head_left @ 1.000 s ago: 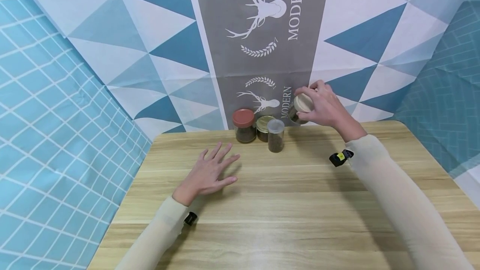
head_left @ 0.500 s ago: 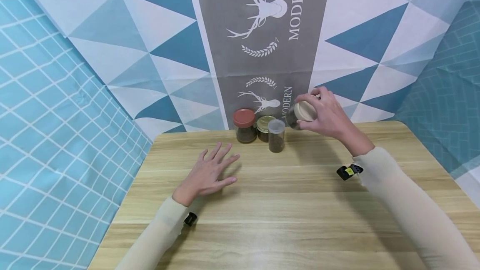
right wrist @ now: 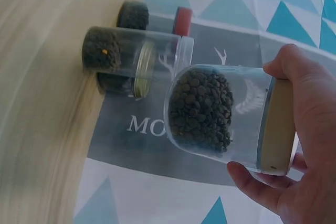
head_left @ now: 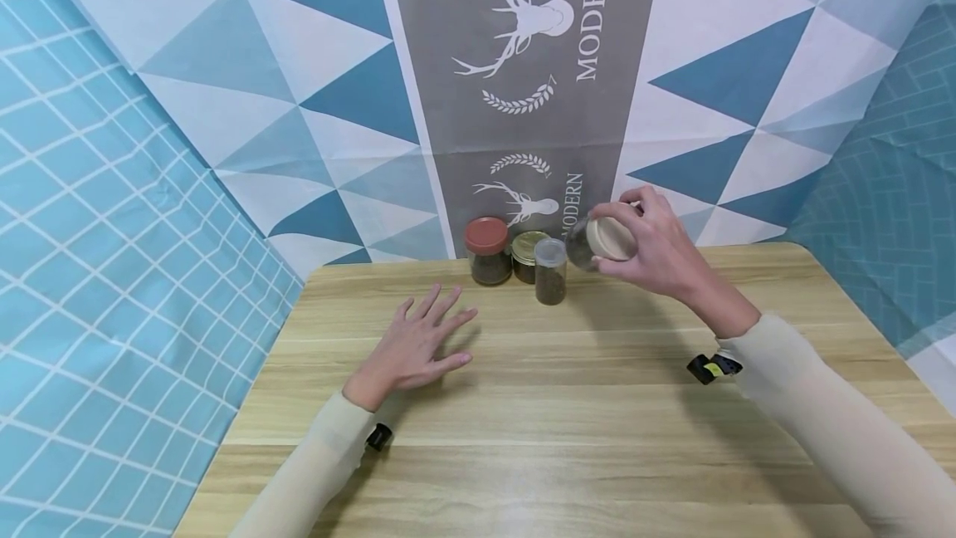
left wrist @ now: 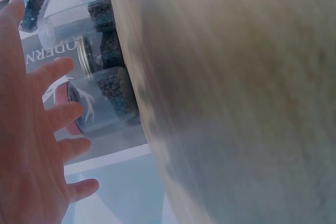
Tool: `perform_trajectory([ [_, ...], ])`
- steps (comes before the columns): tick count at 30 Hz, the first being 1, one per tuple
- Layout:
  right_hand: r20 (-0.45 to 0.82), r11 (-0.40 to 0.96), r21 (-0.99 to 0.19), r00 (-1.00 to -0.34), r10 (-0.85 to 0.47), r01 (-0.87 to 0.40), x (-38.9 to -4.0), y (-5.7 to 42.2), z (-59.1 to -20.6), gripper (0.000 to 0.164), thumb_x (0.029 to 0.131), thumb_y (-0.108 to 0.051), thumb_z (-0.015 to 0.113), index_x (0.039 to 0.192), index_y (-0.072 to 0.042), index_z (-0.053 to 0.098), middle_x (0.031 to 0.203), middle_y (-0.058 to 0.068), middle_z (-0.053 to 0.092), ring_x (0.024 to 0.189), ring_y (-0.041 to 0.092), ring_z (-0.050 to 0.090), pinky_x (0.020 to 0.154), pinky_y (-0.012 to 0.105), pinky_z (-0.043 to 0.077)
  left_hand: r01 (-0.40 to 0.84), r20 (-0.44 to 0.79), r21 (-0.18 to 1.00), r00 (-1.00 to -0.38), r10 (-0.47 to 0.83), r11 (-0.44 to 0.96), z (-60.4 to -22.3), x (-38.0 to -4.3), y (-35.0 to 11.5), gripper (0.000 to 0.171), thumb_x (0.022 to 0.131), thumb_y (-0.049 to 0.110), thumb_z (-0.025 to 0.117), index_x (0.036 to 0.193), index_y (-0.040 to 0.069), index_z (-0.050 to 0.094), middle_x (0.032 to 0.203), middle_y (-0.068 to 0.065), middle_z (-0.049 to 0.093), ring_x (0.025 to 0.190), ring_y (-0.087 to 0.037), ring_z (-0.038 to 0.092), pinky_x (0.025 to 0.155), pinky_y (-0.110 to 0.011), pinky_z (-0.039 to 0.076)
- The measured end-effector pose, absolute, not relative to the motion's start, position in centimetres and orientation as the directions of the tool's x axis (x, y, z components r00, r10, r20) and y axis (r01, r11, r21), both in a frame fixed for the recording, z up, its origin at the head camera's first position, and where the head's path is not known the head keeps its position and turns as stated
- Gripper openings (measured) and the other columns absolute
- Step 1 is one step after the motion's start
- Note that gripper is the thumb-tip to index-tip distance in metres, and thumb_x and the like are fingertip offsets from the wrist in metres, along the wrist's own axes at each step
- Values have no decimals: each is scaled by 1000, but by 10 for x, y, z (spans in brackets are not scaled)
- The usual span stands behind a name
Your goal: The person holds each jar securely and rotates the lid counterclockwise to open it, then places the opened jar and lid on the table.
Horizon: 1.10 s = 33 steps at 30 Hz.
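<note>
- I saw the right hand (head_left: 653,251) clamped round the cream lid (right wrist: 278,127) of a tilted glass jar (right wrist: 202,111), off the table (head_left: 523,405), at 2 o'clock from the clear-lidded jar (head_left: 551,282).
- The left hand (head_left: 407,347), fingers spread, held nothing at 7 o'clock from the red-lidded jar (head_left: 489,266).
- Three jars stood; I judged the fourth's setting-down undone.
- The clear-lidded jar partly hid the gold-lidded jar (head_left: 527,247); left-hand contact I couldn't tell.

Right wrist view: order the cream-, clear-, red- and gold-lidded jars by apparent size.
1. Cream-lidded jar, nearest the camera
2. Clear-lidded jar
Unranked: red-lidded jar and gold-lidded jar, both partly hidden
</note>
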State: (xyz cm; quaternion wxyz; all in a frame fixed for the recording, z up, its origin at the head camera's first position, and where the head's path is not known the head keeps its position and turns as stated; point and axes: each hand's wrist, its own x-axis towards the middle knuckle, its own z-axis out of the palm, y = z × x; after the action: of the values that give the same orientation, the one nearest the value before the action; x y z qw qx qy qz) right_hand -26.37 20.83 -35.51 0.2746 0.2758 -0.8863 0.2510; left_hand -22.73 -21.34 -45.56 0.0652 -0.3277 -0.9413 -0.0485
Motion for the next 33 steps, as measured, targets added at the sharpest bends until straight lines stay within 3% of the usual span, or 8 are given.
perform_trajectory([
  [22,712,629,-220,-563,-419,-746,-223,191,-382,63,73,-21,97,131,-22,74,130,29,61,114,46,63,77,54,60,631,147,51,-771,620,774,-456,-227,-210,75,105,64,59,171,29,50,185,-16,35,171,-50,33,126,-83,37],
  [33,705,616,-226,-563,-430,-754,-212,181,-385,63,72,-23,96,131,-23,73,131,28,60,114,46,63,75,55,64,632,144,52,-771,621,773,-457,-227,-212,76,105,66,57,172,30,50,186,-15,34,171,-51,33,127,-84,36],
])
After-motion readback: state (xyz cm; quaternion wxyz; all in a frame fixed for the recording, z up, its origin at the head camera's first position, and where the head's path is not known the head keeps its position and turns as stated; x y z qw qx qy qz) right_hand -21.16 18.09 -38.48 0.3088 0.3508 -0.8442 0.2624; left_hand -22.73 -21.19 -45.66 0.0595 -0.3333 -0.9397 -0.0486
